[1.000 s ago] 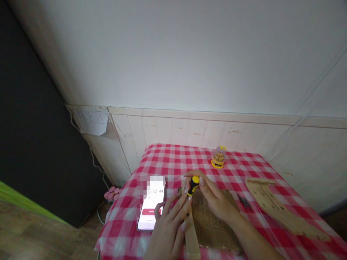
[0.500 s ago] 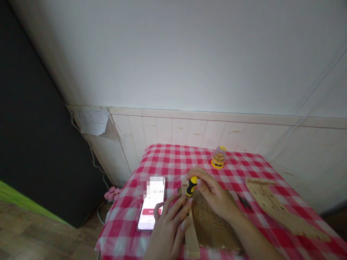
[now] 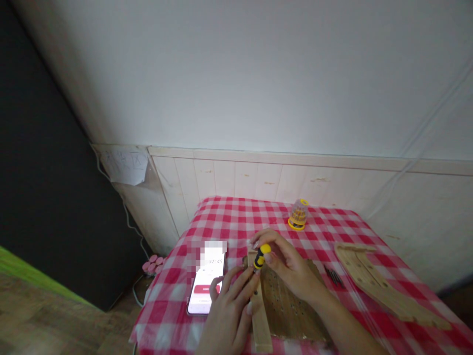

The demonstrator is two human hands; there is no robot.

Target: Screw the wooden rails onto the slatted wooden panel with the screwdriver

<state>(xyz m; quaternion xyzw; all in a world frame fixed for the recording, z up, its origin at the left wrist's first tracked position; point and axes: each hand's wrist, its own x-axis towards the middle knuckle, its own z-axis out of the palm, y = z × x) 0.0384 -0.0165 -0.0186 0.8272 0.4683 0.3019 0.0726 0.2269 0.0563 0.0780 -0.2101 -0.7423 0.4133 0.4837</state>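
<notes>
A small yellow-and-black screwdriver (image 3: 262, 257) stands tilted over a pale wooden strip (image 3: 261, 323). My right hand (image 3: 286, 264) has its thumb and fingers about the screwdriver's handle. From the left, my left hand (image 3: 232, 301) lies on the strip, fingertips bent around the foot of the screwdriver and the thumb at the strip's edge. The screwdriver's tip is hidden behind those fingertips. Under the strip and to its right is a brown wooden board (image 3: 288, 305) dotted with small holes, partly covered by my right forearm.
A lit phone (image 3: 205, 296) showing a timer lies left of my left hand. Several dark screws or bits (image 3: 334, 276) and a curved pale wooden piece (image 3: 384, 286) lie to the right. A clear yellow-based bit case (image 3: 297, 217) stands farther back on the checked tablecloth (image 3: 236, 212).
The fingers of my right hand have shifted slightly left around the handle, and the screwdriver's top leans a little more to the right. My left hand stays in place.
</notes>
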